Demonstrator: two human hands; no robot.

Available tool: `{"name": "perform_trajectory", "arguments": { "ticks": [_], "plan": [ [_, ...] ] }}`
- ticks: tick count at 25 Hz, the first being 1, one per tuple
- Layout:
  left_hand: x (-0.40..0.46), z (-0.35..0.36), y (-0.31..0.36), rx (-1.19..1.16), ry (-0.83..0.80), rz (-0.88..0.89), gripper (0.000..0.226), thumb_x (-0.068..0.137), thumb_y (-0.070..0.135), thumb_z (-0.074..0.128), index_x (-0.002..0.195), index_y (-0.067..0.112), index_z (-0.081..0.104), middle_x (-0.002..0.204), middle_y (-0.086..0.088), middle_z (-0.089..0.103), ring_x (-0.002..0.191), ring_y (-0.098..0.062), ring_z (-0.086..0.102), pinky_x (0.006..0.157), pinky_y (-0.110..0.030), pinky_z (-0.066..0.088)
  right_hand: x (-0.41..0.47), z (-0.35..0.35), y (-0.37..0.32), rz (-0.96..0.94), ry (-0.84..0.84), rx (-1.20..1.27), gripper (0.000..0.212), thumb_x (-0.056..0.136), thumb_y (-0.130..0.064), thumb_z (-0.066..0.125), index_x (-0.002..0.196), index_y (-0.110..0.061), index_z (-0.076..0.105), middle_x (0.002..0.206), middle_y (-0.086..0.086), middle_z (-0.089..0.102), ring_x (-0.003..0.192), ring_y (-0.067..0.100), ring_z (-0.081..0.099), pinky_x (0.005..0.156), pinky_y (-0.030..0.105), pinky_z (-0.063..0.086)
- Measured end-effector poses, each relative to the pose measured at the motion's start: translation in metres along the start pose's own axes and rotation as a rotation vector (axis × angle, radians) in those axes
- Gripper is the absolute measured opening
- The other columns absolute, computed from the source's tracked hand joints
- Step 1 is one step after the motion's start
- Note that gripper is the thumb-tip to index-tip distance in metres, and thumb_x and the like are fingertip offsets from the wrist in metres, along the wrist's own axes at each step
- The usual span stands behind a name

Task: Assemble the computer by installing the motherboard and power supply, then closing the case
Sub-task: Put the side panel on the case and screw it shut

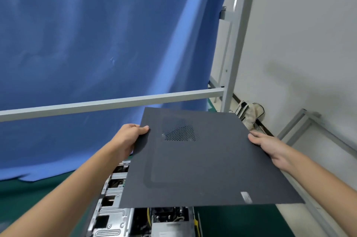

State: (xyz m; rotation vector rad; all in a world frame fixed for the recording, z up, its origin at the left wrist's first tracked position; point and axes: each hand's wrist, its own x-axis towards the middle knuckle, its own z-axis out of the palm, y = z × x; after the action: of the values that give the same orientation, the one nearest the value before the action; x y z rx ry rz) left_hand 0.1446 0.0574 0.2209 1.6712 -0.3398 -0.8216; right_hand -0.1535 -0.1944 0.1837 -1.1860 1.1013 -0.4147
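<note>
A dark grey case side panel (202, 167) with a perforated vent patch is held flat in the air above the open computer case (112, 217). My left hand (129, 138) grips the panel's left edge, thumb on top. On the right edge, my right hand (270, 147) holds it with the thumb over the top face. The case lies on the green table below, its silver metal frame and drive bays showing. A power supply (170, 227) with cables shows under the panel's near edge. Most of the case interior is hidden by the panel.
A grey metal rail (108, 103) crosses in front of a blue curtain (96, 43). An upright grey post (237, 43) stands at the right, by a white wall. The green table mat (38, 194) extends left of the case. A beige bag (249, 115) lies on the floor.
</note>
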Motion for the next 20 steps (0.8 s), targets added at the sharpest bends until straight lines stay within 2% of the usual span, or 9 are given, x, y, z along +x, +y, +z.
{"name": "perform_trajectory", "arguments": {
  "ticks": [2,4,6,8,11,14,16,17,20],
  "plan": [
    [0.011,-0.024,-0.012,0.022,-0.023,-0.041,0.018,0.096,0.005,0.06,0.078,0.001,0.06,0.06,-0.009,0.067,0.048,-0.017,0.063,0.045,-0.023,0.05,0.001,0.025,0.004,0.015,0.004,-0.041,0.033,0.103,-0.02,0.049,0.136,-0.018,0.055,0.116,0.015,0.068,0.085,0.029,0.065,0.077,0.04,0.054],
    [0.02,-0.046,-0.021,0.032,-0.074,-0.054,0.005,0.093,0.0,0.062,0.091,-0.003,0.065,0.077,-0.014,0.072,0.062,-0.021,0.067,0.058,-0.027,0.055,0.001,0.049,0.008,-0.024,0.041,-0.057,0.031,0.104,-0.018,0.047,0.133,-0.02,0.057,0.111,0.011,0.07,0.079,0.024,0.067,0.066,0.034,0.058],
    [0.028,-0.061,-0.034,0.064,-0.119,-0.044,0.013,0.091,-0.005,0.062,0.101,0.002,0.065,0.092,-0.014,0.075,0.074,-0.021,0.07,0.068,-0.03,0.056,0.001,0.065,0.017,-0.13,0.093,-0.063,0.03,0.105,-0.017,0.046,0.13,-0.028,0.056,0.103,-0.004,0.071,0.075,0.012,0.071,0.057,0.025,0.057],
    [0.032,-0.072,-0.052,0.134,-0.15,-0.046,0.026,0.091,-0.01,0.058,0.112,0.004,0.062,0.106,-0.016,0.071,0.082,-0.024,0.067,0.075,-0.035,0.053,-0.001,0.078,0.036,-0.24,0.132,-0.098,0.035,0.106,-0.018,0.044,0.135,-0.033,0.053,0.107,-0.019,0.069,0.085,0.0,0.07,0.066,0.02,0.055],
    [0.037,-0.084,-0.08,0.229,-0.155,-0.057,0.035,0.091,-0.011,0.056,0.119,0.01,0.053,0.111,-0.017,0.066,0.094,-0.03,0.065,0.081,-0.041,0.053,0.001,0.092,0.068,-0.289,0.188,-0.164,0.041,0.105,-0.02,0.046,0.144,-0.029,0.048,0.132,-0.015,0.06,0.108,0.002,0.063,0.093,0.027,0.05],
    [0.041,-0.096,-0.102,0.226,-0.161,-0.11,0.031,0.09,-0.01,0.058,0.115,0.008,0.055,0.103,-0.015,0.07,0.087,-0.026,0.065,0.079,-0.037,0.052,0.001,0.102,0.087,-0.211,0.195,-0.134,0.039,0.103,-0.019,0.051,0.141,-0.029,0.051,0.116,-0.015,0.068,0.084,-0.006,0.067,0.071,0.018,0.054],
    [0.043,-0.106,-0.115,0.166,-0.158,-0.187,0.03,0.09,-0.01,0.057,0.118,0.003,0.059,0.101,-0.017,0.071,0.085,-0.027,0.065,0.079,-0.035,0.049,0.003,0.105,0.097,-0.098,0.168,-0.107,0.034,0.102,-0.022,0.053,0.133,-0.036,0.053,0.09,-0.015,0.075,0.073,0.006,0.073,0.056,0.021,0.055],
    [0.043,-0.11,-0.121,0.137,-0.163,-0.218,0.031,0.09,-0.013,0.056,0.118,0.001,0.059,0.097,-0.017,0.071,0.083,-0.027,0.065,0.078,-0.035,0.05,0.004,0.105,0.103,-0.049,0.16,-0.115,0.033,0.102,-0.024,0.054,0.131,-0.039,0.053,0.087,-0.012,0.076,0.075,0.012,0.074,0.056,0.025,0.057],
    [0.042,-0.118,-0.139,0.111,-0.167,-0.284,0.039,0.089,-0.019,0.05,0.123,-0.001,0.057,0.105,-0.026,0.069,0.089,-0.032,0.063,0.086,-0.042,0.052,0.009,0.108,0.124,0.029,0.167,-0.156,0.038,0.1,-0.029,0.056,0.138,-0.035,0.053,0.103,-0.003,0.075,0.085,0.022,0.075,0.074,0.039,0.06]
  ]
}}
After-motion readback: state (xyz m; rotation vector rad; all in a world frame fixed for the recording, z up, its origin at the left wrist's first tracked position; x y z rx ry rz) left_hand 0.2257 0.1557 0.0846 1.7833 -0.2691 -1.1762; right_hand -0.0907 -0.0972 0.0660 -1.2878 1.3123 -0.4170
